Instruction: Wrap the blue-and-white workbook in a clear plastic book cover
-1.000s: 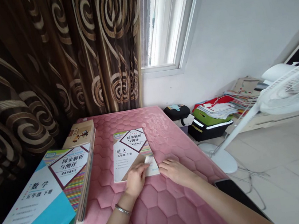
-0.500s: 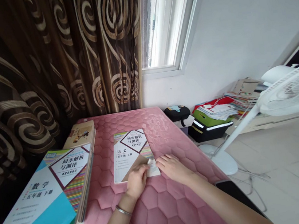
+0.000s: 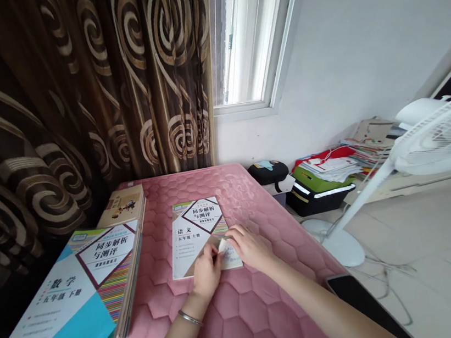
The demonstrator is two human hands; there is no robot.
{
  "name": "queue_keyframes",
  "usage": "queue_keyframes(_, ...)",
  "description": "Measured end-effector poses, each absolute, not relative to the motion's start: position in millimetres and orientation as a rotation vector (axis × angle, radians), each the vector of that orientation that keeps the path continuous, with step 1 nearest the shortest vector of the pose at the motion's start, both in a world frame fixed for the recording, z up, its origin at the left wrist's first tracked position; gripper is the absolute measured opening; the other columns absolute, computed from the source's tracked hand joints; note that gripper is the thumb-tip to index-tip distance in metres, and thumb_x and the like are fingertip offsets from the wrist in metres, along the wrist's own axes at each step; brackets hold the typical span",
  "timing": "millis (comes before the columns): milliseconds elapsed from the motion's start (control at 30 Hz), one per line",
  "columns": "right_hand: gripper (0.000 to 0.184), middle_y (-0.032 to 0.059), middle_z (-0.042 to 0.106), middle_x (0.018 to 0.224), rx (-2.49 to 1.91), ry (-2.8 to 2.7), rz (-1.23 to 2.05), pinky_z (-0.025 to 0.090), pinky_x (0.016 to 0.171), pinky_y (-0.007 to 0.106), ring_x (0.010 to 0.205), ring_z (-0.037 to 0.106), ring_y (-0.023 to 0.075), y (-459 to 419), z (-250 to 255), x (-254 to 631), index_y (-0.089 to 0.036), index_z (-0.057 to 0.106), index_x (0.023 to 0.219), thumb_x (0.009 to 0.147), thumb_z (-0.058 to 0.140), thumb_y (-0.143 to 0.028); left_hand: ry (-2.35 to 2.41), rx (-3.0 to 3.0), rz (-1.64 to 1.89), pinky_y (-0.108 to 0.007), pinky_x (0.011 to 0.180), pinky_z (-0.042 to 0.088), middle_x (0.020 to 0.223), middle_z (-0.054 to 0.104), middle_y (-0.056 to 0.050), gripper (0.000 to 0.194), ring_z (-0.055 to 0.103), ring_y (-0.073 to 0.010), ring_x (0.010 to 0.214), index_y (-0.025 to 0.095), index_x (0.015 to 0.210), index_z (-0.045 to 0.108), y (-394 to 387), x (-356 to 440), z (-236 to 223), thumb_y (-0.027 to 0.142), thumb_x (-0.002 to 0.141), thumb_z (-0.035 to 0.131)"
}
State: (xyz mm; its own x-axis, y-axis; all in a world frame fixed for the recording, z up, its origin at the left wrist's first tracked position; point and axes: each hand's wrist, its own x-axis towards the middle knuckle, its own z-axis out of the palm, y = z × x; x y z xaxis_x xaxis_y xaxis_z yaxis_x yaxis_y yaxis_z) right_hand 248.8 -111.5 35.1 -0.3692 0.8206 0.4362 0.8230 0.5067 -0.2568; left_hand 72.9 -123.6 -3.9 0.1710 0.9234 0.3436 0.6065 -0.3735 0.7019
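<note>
A workbook (image 3: 195, 239) with a white cover and Chinese print lies flat on the pink quilted surface. At its lower right is a small piece of whitish paper (image 3: 231, 258) with faint bluish writing; whether it is loose or a turned corner of the book, I cannot tell. My left hand (image 3: 206, 269), silver bangle at the wrist, is closed in a pinch at the paper's raised left part. From the right, my right hand (image 3: 251, 247) pinches its upper edge, fingers bent; the thumb is mostly hidden.
Stacked books (image 3: 81, 304) with a blue-and-white workbook on top stand at the left. A dark flat device (image 3: 359, 301) lies by the right edge. Beyond are a black case (image 3: 268, 172), a crate (image 3: 320, 195) and a white fan (image 3: 361, 190). A patterned curtain (image 3: 147, 79) hangs behind.
My right hand has moved slightly up and left, its fingers now bent at the paper's upper edge. More of the paper's written side shows. My left hand stays almost in place.
</note>
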Motion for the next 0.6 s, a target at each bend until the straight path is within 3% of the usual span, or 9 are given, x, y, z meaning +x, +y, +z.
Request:
queue_keyframes(100, 0.024, 0.0077, 0.060, 0.109, -1.285, -2.069, 0.257, 0.045, 0.091, 0.036, 0.105, 0.055, 0.0213, -110.5, 27.7, 247.0, -0.021, 0.057, 0.112, 0.089, 0.055, -0.026, 1.403, 1.973, 1.087, -0.024, 0.059, 0.042, 0.066, 0.058, 0.004, 0.010, 0.060, -0.0151, 0.061, 0.025, 0.082, 0.039, -123.8, 72.1, -2.6, 0.027, 0.088, 0.048)
queue_keyframes(267, 0.009, 0.0037, 0.067, 0.092, -1.361, -1.866, 0.610, 0.048, 0.079, 0.031, 0.088, 0.059, 0.0182, -99.1, 24.3, 242.4, -0.021, 0.065, 0.087, 0.081, 0.062, -0.028, 1.387, 1.938, 1.115, -0.024, 0.060, 0.041, 0.067, 0.058, 0.004, 0.010, 0.061, -0.0148, 0.062, 0.025, 0.083, 0.040, -123.6, 72.9, -2.4, 0.029, 0.087, 0.048)
queue_keyframes(400, 0.013, 0.0021, 0.068, 0.084, -1.328, -1.818, 0.741, 0.047, 0.075, 0.028, 0.080, 0.060, 0.0164, -90.8, 26.1, 239.4, -0.020, 0.065, 0.080, 0.082, 0.059, -0.031, 1.403, 1.928, 1.134, -0.024, 0.060, 0.043, 0.067, 0.060, 0.004, 0.010, 0.062, -0.0150, 0.062, 0.025, 0.083, 0.041, -123.0, 73.6, -4.5, 0.030, 0.087, 0.048)
queue_keyframes(600, 0.034, 0.0036, 0.069, 0.078, -1.338, -1.779, 0.766, 0.048, 0.069, 0.027, 0.077, 0.061, 0.0174, -90.9, 23.6, 238.5, -0.020, 0.064, 0.075, 0.090, 0.044, -0.042, 1.409, 1.913, 1.167, -0.024, 0.061, 0.045, 0.068, 0.060, 0.003, 0.011, 0.063, -0.0154, 0.064, 0.025, 0.082, 0.041, -122.4, 73.6, -5.8, 0.031, 0.087, 0.049)
